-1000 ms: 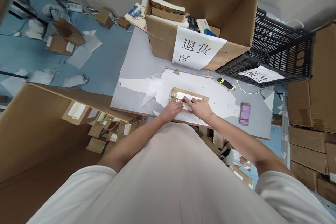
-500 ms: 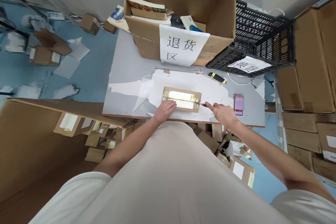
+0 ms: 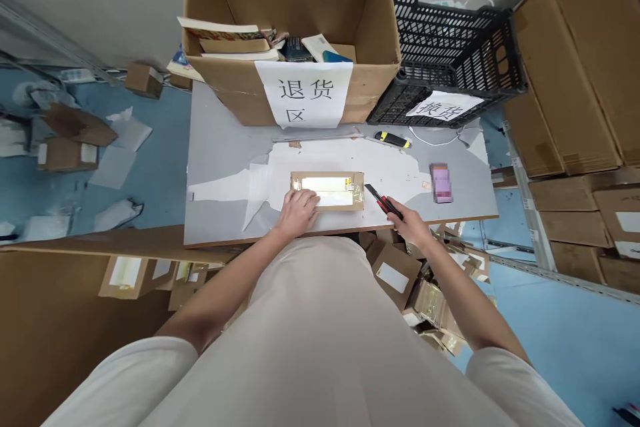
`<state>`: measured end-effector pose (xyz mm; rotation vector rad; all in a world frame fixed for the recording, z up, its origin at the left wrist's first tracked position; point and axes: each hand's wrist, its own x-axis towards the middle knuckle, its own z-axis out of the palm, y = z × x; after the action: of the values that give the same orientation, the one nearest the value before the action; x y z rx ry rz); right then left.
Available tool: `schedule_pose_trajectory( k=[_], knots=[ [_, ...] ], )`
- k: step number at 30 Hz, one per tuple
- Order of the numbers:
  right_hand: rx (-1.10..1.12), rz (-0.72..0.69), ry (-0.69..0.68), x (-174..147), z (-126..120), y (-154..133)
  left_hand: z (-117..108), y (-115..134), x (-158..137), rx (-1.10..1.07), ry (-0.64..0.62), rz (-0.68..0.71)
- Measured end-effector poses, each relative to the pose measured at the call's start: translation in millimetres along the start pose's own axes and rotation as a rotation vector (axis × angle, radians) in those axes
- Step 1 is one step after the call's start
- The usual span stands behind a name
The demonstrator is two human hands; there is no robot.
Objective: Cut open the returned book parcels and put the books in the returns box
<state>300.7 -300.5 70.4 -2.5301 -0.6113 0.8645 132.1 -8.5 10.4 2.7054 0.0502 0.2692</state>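
Observation:
A small cardboard box (image 3: pixel 327 203) with clear tape and white labels lies flat on the table. My left hand (image 3: pixel 297 212) is closed over its left front corner, fingers on the top and holding it. A red and black utility knife (image 3: pixel 384 201) is gripped in my right hand (image 3: pixel 411 224), to the right of the box. Its blade points up and left, out and apart from the box's right end. A seam line runs lengthwise between the labels; whether the tape there is cut through I cannot tell.
Behind the box stand a large carton (image 3: pixel 235 90) of books and a black plastic crate (image 3: pixel 463 73). A yellow and black cutter (image 3: pixel 393 139) and a phone (image 3: pixel 441 183) lie on the table (image 3: pixel 220 220). Several boxes are piled below its front edge.
The knife has come away from the box's right end and now tilts up beside it. My left hand has shifted onto the box's left corner. The camera view has turned.

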Motion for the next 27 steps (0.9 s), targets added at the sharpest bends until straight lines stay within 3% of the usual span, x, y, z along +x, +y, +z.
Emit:
schedule_pose_trajectory(
  k=[4, 12, 22, 27],
  knots=[
    [0.383, 0.131, -0.059, 4, 19, -6, -8, -6, 13, 0.017, -0.043, 0.003],
    [0.592, 0.16, -0.122, 12, 20, -7, -4, -11, 39, 0.043, -0.133, -0.103],
    [0.356, 0.052, -0.261, 38, -11, 6, 3, -14, 38, 0.008, -0.081, -0.148],
    [0.39, 0.034, -0.289, 36, -3, 6, 5, -14, 40, 0.001, -0.078, -0.156]
  ],
)
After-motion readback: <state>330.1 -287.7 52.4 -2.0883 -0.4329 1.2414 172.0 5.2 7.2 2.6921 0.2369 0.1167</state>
